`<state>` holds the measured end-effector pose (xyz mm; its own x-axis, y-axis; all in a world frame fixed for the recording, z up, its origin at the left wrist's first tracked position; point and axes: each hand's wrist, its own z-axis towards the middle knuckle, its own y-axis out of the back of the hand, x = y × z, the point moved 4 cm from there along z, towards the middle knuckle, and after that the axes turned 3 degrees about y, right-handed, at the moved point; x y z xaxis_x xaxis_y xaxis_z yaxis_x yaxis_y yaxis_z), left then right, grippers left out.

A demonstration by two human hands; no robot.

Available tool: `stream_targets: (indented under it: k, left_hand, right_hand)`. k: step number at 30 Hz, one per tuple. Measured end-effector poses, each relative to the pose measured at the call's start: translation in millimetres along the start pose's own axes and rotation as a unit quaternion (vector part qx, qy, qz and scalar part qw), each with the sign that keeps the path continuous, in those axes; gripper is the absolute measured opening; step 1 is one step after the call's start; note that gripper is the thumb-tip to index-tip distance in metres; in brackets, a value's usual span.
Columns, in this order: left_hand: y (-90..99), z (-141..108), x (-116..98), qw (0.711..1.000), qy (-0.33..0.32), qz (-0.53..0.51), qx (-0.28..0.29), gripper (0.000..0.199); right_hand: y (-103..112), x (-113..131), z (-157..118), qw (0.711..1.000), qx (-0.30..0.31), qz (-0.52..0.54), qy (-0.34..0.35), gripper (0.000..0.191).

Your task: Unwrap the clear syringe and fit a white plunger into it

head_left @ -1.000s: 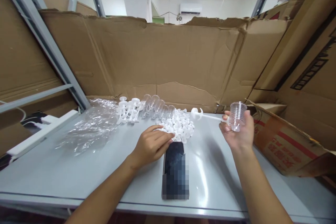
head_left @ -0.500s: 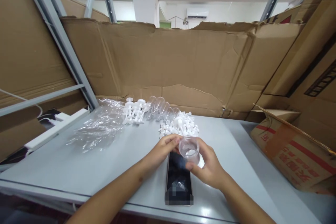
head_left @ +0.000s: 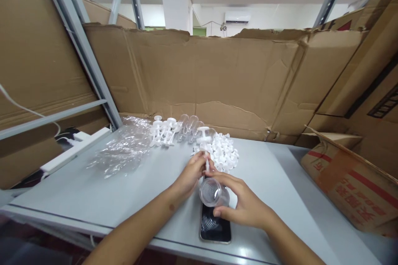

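My left hand pinches a white plastic plunger, its disc-shaped end sticking up above the fingers. In my right hand is a clear plastic cylinder, tilted so its open round mouth faces me; ring-like lines show inside. The fingertips of both hands are close together near the plunger's stem. Beneath the cylinder a black smartphone lies on the table. Just beyond the hands is a heap of small white plastic parts.
Behind, more white plungers and several clear cylinders stand in a group. Crumpled clear plastic film and a white power strip are to the left. An open cardboard box sits right; cardboard sheets wall the grey table.
The cylinder has moved down and left in my right hand and tilted, mouth turned leftward. A plunger now shows upright in my left hand. The view has shifted slightly.
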<state>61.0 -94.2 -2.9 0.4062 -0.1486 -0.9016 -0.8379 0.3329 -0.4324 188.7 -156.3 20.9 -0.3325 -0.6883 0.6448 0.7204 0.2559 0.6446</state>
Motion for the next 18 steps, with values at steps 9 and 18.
stream_targets:
  k: [9, 18]
  left_hand:
    - [79.7, 22, -79, 0.906, -0.193, 0.310, -0.216, 0.034]
    - [150.2, 49, -110, 0.674, -0.132, 0.647, -0.331, 0.046]
  right_hand:
    - [13, -18, -1, 0.995, -0.034, -0.013, -0.093, 0.046]
    - [12, -21, 0, 0.994, -0.034, -0.022, -0.104, 0.044]
